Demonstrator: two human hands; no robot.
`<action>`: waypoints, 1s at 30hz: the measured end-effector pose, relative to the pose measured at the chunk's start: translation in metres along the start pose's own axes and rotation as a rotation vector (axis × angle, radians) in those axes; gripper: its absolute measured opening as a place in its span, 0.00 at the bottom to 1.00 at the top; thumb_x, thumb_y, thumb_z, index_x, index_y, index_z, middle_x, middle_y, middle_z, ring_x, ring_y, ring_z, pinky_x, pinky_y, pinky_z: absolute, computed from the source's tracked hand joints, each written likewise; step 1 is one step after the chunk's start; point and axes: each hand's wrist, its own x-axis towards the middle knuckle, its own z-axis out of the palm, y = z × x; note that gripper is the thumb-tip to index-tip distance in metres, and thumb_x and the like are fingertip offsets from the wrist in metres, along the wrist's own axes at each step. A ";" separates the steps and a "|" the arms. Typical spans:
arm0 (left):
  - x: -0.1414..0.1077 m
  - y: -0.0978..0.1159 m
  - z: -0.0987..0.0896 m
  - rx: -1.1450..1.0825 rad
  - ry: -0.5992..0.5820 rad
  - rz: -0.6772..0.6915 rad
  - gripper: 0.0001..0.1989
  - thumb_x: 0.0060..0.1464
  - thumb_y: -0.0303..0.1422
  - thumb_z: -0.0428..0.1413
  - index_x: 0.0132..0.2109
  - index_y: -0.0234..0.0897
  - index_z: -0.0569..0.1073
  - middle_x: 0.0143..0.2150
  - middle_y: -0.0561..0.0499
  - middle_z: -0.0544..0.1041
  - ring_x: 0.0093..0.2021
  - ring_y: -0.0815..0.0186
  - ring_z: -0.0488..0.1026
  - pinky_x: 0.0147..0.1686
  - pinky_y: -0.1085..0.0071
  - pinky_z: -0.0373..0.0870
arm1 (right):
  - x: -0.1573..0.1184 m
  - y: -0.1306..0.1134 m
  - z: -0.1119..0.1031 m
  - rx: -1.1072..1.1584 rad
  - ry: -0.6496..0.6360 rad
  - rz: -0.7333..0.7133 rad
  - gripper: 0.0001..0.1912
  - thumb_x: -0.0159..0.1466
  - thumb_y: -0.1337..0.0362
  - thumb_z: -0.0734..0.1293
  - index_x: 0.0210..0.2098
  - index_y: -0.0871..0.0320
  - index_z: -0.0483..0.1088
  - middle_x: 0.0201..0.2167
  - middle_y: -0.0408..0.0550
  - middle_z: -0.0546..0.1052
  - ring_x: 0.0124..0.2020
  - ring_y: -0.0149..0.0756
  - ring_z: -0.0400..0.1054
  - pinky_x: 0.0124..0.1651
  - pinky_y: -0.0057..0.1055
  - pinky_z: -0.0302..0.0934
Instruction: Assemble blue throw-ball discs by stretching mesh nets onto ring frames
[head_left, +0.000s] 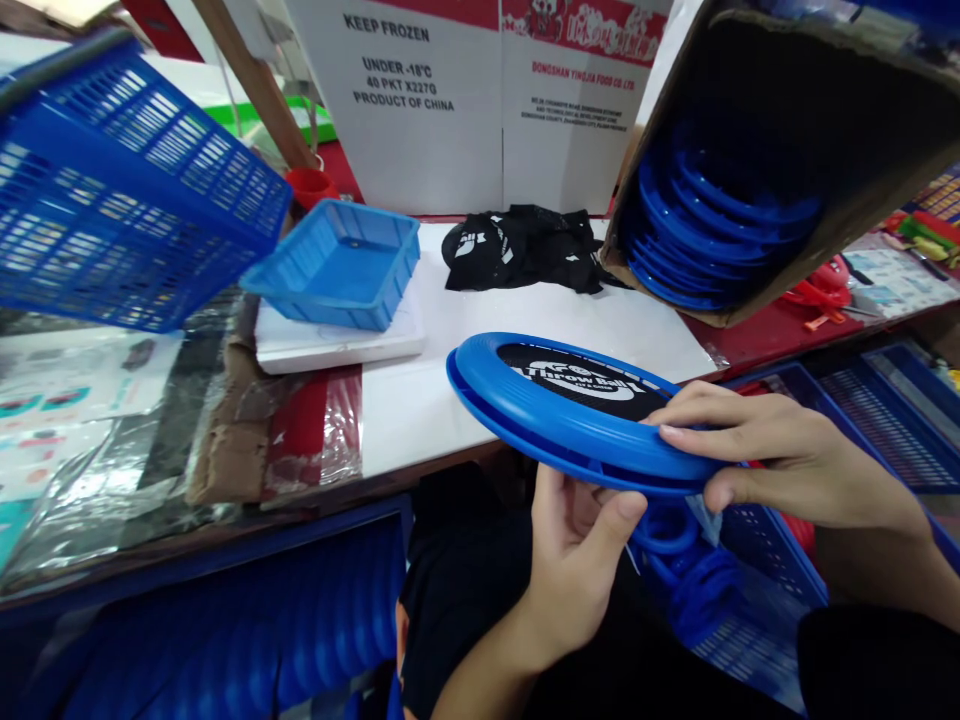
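A blue flying disc (525, 415) with a black printed centre is held tilted above the table's front edge. My left hand (577, 560) supports it from below, thumb near the lower rim, its other fingers partly hidden under the disc. On the right side, my right hand (757, 450) grips the rim with fingers on top and the thumb at the edge. A narrow gap shows along the near rim. Behind the disc, black printed fabric pieces (525, 248) lie in a pile on the white table surface (420, 410).
An open carton (750, 310) at right holds several stacked blue rings (712, 230). A light-blue tray (337, 265) sits left on a white slab, beside a tilted blue basket (135, 190). A white carton (480, 130) stands behind. Below are blue rings (682, 570) in a crate.
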 end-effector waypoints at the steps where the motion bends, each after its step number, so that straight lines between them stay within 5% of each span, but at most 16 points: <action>1: 0.000 0.000 0.000 -0.009 -0.003 0.002 0.21 0.63 0.40 0.67 0.59 0.43 0.77 0.53 0.44 0.85 0.55 0.54 0.84 0.55 0.60 0.83 | 0.000 -0.001 0.000 -0.011 -0.002 -0.009 0.27 0.69 0.54 0.74 0.67 0.41 0.71 0.57 0.51 0.83 0.56 0.45 0.77 0.58 0.45 0.73; 18: 0.001 0.003 -0.002 -0.013 0.017 0.009 0.20 0.62 0.41 0.67 0.58 0.40 0.76 0.51 0.44 0.85 0.49 0.57 0.85 0.52 0.60 0.84 | 0.007 -0.015 0.000 -0.116 -0.030 -0.007 0.25 0.73 0.60 0.70 0.68 0.42 0.71 0.58 0.51 0.82 0.56 0.45 0.77 0.59 0.42 0.73; 30: -0.002 0.004 -0.004 -0.032 -0.008 -0.022 0.24 0.63 0.40 0.67 0.62 0.42 0.74 0.55 0.42 0.84 0.55 0.52 0.83 0.56 0.57 0.83 | 0.006 -0.014 0.000 -0.176 -0.040 -0.037 0.27 0.72 0.61 0.71 0.69 0.41 0.70 0.58 0.49 0.83 0.57 0.44 0.76 0.64 0.42 0.70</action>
